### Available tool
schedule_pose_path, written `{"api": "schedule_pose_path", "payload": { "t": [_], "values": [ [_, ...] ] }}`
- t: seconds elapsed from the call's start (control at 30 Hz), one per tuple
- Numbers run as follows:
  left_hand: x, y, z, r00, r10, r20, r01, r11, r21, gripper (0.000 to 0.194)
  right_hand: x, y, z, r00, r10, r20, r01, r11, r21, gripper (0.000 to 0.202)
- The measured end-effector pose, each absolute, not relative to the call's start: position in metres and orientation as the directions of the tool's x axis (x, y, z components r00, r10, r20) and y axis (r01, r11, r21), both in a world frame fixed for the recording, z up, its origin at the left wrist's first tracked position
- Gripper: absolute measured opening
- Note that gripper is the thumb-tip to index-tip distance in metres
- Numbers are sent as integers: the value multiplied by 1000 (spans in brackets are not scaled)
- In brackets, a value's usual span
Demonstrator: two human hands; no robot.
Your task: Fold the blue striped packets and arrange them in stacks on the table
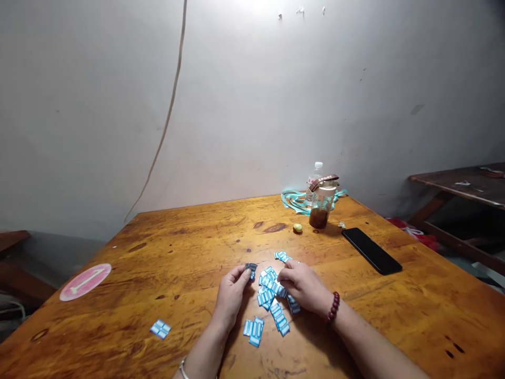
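Small blue-and-white cards (280,319) lie in a loose, overlapping pile on the wooden table (189,252). My left hand (232,295) pinches a few small dark-looking cards (251,270) between thumb and fingers, just left of the pile. Over the pile's right side, my right hand (303,284) has its fingers bent together and touching the cards; what they grip, if anything, is hidden. Two overlapping cards (254,330) rest nearer the front edge. Off to the left is a separate blue-and-white piece (160,329).
Behind the cards stand a brown-strapped cup (322,205) and a clear bottle (317,169), beside turquoise ribbon (292,201). A small yellow object (297,228) sits near the cup. A black phone (371,250) lies at right, a pink round sticker (86,282) at left.
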State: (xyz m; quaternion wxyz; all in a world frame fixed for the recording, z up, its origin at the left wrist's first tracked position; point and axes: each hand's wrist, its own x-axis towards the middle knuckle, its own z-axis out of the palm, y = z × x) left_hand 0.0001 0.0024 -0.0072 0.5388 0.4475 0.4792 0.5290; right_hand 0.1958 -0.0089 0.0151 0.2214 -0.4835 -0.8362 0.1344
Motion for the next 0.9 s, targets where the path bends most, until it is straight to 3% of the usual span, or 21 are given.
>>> {"api": "schedule_pose_path", "payload": {
  "t": [0.17, 0.37, 0.5, 0.6, 0.73, 0.9],
  "values": [
    [10, -8, 1, 79, 983, -166, -293, 182, 939, 19, 188, -16, 19, -352, 792, 499, 620, 597, -509, 25],
    [21, -20, 4, 156, 955, -254, -404, 296, 865, 17, 169, -24, 9, -317, 610, 726, 629, 709, -321, 27],
    [23, -23, 2, 208, 933, -293, -538, 360, 762, 15, 168, -21, 4, -386, 584, 714, 652, 720, -237, 32],
    [20, -21, 1, 256, 921, -295, -583, 391, 712, 15, 170, -18, 1, -403, 622, 671, 657, 708, -261, 35],
    [18, -18, 0, 291, 914, -284, -558, 403, 725, 15, 171, -17, -2, -410, 674, 615, 611, 703, -363, 39],
    [17, -16, -1, 268, 923, -278, -498, 379, 780, 17, 168, -18, -2, -328, 777, 538, 497, 626, -601, 39]
  ]
}}
